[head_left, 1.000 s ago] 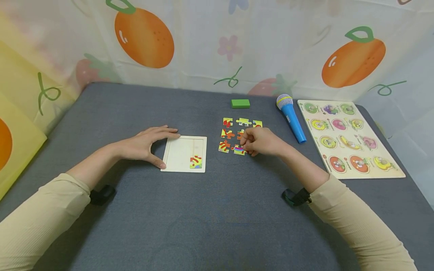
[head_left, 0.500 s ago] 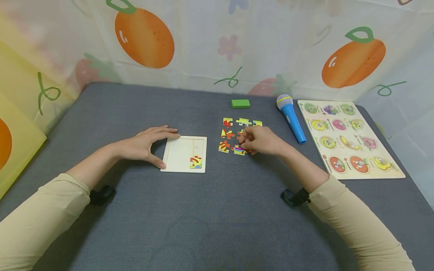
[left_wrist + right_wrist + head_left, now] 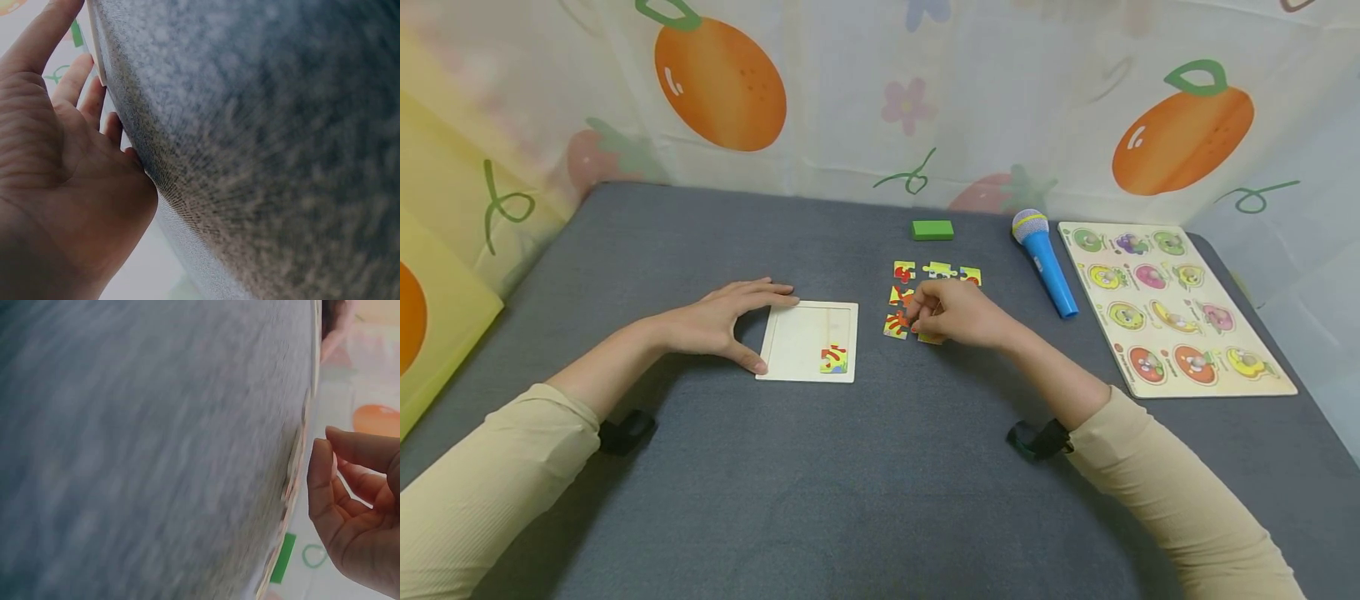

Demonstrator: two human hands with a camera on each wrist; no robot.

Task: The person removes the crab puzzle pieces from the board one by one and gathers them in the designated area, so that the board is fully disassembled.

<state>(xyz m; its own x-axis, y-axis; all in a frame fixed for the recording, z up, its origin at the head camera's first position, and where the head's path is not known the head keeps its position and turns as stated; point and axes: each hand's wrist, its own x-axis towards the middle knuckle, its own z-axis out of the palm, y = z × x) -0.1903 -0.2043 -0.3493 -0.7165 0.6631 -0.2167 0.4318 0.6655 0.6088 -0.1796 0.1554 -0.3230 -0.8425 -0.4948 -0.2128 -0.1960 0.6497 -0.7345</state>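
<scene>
On the table, my left hand rests at the left side of a square wooden puzzle tray, thumb on its near left corner and fingers at its far edge. One red and yellow puzzle piece lies in the tray's near right corner. My right hand is over the loose pieces, thumb and index finger brought together. A thin wooden edge, apparently of a puzzle piece, shows between them; most of it is hidden. Left of these fingers lies a loose piece. In the right wrist view, the right hand shows its pinched fingertips.
Behind the loose pieces sits a green block. A blue toy microphone lies to the right, beside a large fruit board. A printed fruit curtain hangs along the table's far side.
My right hand has shifted slightly left across the loose pieces, covering more of the near middle one. The left hand and the tray stay in place.
</scene>
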